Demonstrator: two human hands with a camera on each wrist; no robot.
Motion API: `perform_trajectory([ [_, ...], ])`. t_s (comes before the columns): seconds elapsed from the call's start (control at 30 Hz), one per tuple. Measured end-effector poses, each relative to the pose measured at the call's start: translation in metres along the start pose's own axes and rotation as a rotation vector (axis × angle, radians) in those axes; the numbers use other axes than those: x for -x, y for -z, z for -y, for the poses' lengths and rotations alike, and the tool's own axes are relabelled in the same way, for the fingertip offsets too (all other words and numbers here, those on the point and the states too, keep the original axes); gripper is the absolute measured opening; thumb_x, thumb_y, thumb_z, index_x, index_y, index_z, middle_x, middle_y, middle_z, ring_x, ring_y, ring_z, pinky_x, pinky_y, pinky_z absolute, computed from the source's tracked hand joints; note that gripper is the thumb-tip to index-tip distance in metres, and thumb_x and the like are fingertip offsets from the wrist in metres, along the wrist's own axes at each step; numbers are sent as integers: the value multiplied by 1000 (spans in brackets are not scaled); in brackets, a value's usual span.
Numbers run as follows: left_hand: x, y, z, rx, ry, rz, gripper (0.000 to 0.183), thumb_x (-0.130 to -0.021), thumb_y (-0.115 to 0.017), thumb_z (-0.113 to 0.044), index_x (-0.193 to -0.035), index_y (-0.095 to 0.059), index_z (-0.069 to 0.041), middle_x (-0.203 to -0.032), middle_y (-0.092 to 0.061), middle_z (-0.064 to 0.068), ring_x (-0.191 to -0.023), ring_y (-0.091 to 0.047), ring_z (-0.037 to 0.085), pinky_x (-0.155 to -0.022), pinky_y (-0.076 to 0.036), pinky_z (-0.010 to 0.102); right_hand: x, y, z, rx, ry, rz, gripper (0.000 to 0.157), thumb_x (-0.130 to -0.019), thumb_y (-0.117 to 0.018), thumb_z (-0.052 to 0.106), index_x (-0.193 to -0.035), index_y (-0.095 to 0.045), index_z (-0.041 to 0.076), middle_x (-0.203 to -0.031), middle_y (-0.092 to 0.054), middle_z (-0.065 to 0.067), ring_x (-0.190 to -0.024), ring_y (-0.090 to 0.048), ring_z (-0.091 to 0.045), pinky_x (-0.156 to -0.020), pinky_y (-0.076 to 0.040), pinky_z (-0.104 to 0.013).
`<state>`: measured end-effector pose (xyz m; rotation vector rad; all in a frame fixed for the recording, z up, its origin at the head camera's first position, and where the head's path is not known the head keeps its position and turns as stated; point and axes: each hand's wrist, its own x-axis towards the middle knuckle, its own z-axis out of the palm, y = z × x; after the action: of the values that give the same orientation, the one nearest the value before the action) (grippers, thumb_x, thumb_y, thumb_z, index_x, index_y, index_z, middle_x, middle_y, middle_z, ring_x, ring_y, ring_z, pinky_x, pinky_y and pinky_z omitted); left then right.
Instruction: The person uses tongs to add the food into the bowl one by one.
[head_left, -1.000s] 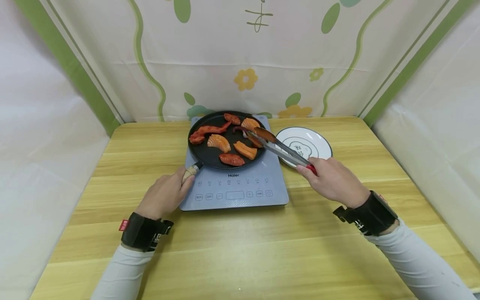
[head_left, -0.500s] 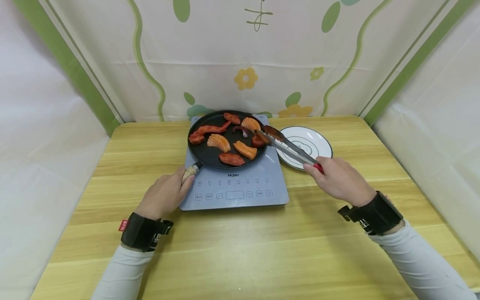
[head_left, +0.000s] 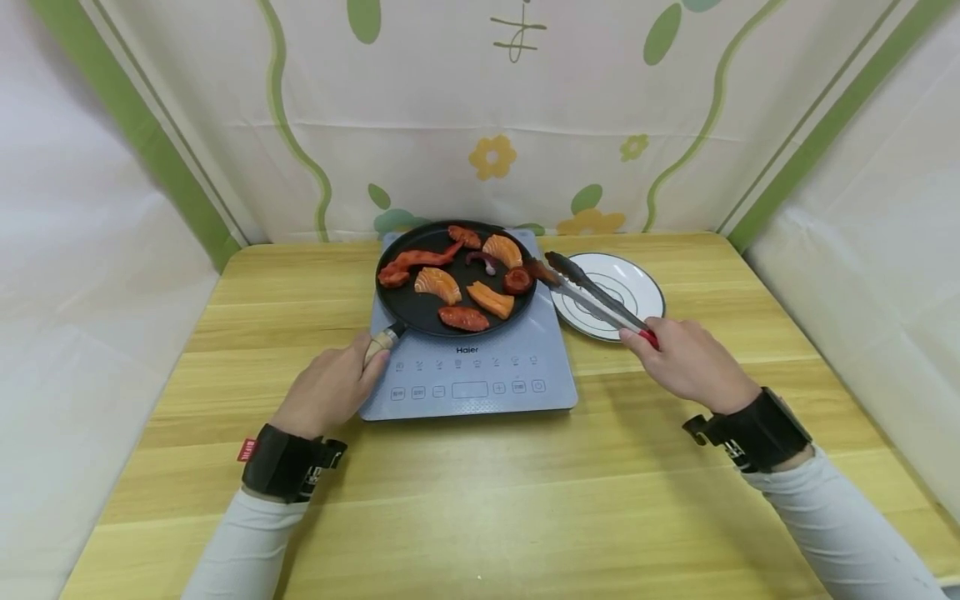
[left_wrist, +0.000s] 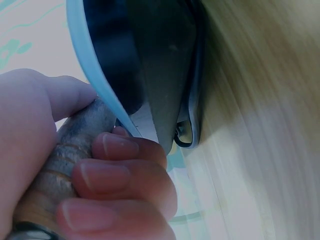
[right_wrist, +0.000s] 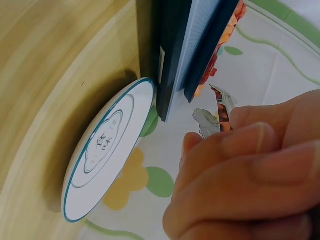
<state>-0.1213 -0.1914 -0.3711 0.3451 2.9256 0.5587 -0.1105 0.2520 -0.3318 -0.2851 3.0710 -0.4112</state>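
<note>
My left hand grips the wooden handle of a black frying pan; the left wrist view shows fingers curled round it. In my right hand are metal tongs with red at the grip. Their tips stand apart, nothing between them, over the pan's right rim and the plate's left edge. Salmon slices, dark red oval pieces, a long red strip, a small purple tentacle and a round reddish piece lie in the pan.
The pan sits on a grey induction cooker on the wooden table. A white plate with a dark rim stands right beside the cooker. A patterned cloth hangs behind the table.
My right hand has drawn the tongs right and back, away from the round reddish piece, which now shows fully in the pan. Their tips have spread apart. The left hand stays put.
</note>
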Motion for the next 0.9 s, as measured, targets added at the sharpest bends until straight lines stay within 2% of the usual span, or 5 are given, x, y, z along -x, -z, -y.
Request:
perform_trajectory([
  [0.23, -1, 0, 0, 2, 0, -2, 37, -102, -38, -44, -117, -48, -12, -74, -53, 6, -68, -53, 19, -57, -35, 30, 1, -2, -11, -9, -24, 1, 53, -101, -35, 52, -71, -48, 12, -61, -41, -1, -52, -43, -17, -51, -33, -30],
  [0.9, 1, 0, 0, -8, -1, -1, 40, -103, -38, -44, -123, -47, -10, -79, -56, 7, -72, -54, 20, -60, -37, 31, -6, -11, -42, -44, -117, 64, 52, -101, -34, 54, -76, -49, 12, -64, -40, -2, -53, -40, -17, -47, -30, -31],
])
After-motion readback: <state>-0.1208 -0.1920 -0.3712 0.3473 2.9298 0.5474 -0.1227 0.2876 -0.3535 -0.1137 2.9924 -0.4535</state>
